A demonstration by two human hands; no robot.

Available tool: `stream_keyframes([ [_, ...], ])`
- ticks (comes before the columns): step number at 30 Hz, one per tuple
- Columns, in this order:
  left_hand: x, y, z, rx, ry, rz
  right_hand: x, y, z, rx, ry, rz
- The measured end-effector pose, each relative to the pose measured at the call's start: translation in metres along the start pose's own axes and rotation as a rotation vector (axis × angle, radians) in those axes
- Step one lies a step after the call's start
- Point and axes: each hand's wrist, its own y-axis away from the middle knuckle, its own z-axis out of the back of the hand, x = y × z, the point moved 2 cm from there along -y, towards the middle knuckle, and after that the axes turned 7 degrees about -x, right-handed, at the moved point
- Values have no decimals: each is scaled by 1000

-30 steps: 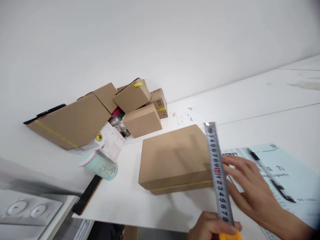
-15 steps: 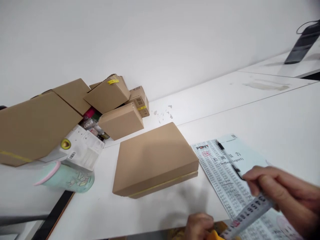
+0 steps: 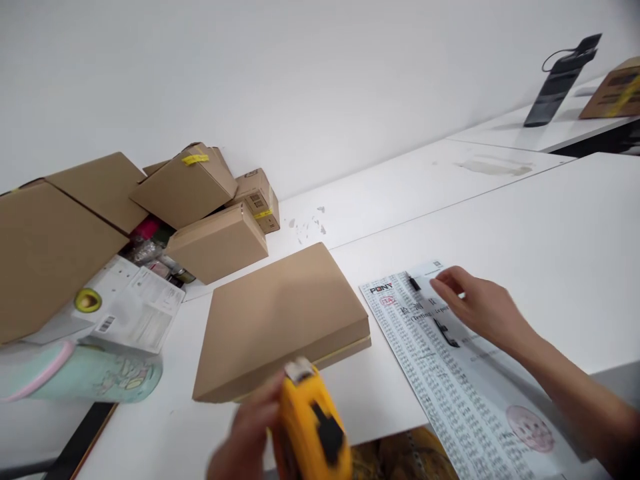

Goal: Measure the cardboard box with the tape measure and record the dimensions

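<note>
My left hand [image 3: 247, 433], blurred, is wrapped around a yellow-and-black tape measure [image 3: 313, 427] at the bottom centre. The metal end of its blade shows at the top of the case, with no long blade drawn out. My right hand [image 3: 475, 303] hovers at the upper right part of a printed report [image 3: 415, 353], its fingers loosely bent and nothing visible in them. Just left of its fingertips, a pen [image 3: 443, 331] with black ends lies on the report. A closed brown cardboard box [image 3: 285, 320] lies flat left of the report, beyond the tape measure.
Several cardboard boxes [image 3: 215, 247] are stacked at the left, beside a white carton [image 3: 137, 307]. A pale green tumbler [image 3: 115, 373] lies near the table's left edge. At the far right stand a dark bottle [image 3: 555, 90] and another box [image 3: 613, 93].
The tape blade, earlier drawn out between both hands, is now back in its case. My right hand has let go of it and moved up towards the pen. The view has shifted right.
</note>
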Motion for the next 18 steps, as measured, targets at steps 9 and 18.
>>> stream_keyframes([
  [9,13,-110,-17,-131,-515,-88,-8,-30,-30,352,-19,131],
  [18,31,-137,-27,-137,-671,-97,-35,-14,13,281,-878,-147],
])
